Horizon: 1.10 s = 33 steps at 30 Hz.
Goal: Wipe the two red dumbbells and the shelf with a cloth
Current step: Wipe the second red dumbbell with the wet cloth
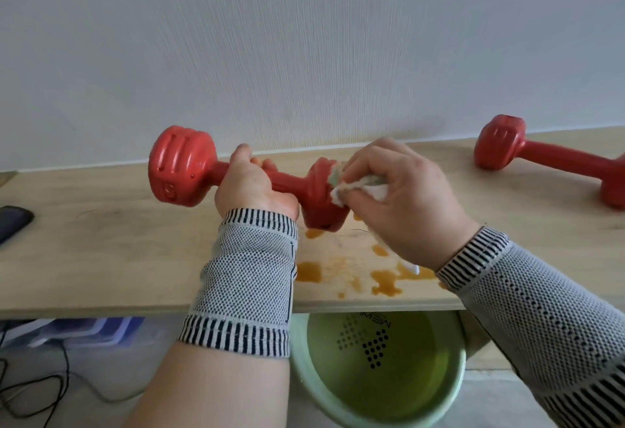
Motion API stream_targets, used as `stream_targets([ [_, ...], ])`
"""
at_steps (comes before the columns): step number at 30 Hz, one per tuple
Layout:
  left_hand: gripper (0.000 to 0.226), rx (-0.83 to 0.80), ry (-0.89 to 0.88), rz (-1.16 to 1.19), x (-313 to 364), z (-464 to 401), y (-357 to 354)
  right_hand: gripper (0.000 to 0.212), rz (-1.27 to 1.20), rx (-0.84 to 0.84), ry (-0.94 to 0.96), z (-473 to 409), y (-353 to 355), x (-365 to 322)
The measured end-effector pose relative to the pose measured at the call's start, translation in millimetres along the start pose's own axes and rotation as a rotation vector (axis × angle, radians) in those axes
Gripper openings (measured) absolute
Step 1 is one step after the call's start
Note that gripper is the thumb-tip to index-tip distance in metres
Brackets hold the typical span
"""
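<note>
- Dumbbell one (184,167), the red one I'm working on, is held up above the shelf (101,241), its long axis running from upper left near the wall (304,38) down to the right toward the shelf's front edge; the right-hand head sits lowest, just over the shelf board.
- My left hand (252,191) is wrapped around its handle, fingers curled over the far side, thumb up.
- My right hand (402,197) pinches a bunched white cloth (358,189) and presses it against the right-hand head of that dumbbell.
- Second red dumbbell (541,160) lies on the shelf well to the right, axis running from the wall out toward the right edge of view, untouched by either hand.
- On the shelf below the held dumbbell I see amber liquid stains (382,278).
- Under the shelf's front edge stands a green bucket (382,363); a dark object (13,221) lies at the shelf's left end.
</note>
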<state>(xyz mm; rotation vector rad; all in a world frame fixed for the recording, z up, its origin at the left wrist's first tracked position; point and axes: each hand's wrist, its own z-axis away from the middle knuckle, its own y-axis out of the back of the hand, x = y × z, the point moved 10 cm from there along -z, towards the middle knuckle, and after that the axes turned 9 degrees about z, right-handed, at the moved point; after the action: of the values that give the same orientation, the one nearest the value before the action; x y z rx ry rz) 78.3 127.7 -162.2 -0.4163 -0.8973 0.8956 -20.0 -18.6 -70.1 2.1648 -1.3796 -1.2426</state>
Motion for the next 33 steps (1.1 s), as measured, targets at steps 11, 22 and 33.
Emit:
stream_targets([
  [11,0.02,-0.044,0.013,0.032,-7,0,-1,0.008,0.07,0.02,0.011,-1,4,0],
  [22,0.022,-0.204,-0.029,0.068,-3,3,-19,0.008,-0.006,0.001,-0.188,-8,15,23],
  [33,0.039,-0.309,-0.073,0.049,1,8,-29,0.013,-0.418,0.025,-0.584,8,26,71],
])
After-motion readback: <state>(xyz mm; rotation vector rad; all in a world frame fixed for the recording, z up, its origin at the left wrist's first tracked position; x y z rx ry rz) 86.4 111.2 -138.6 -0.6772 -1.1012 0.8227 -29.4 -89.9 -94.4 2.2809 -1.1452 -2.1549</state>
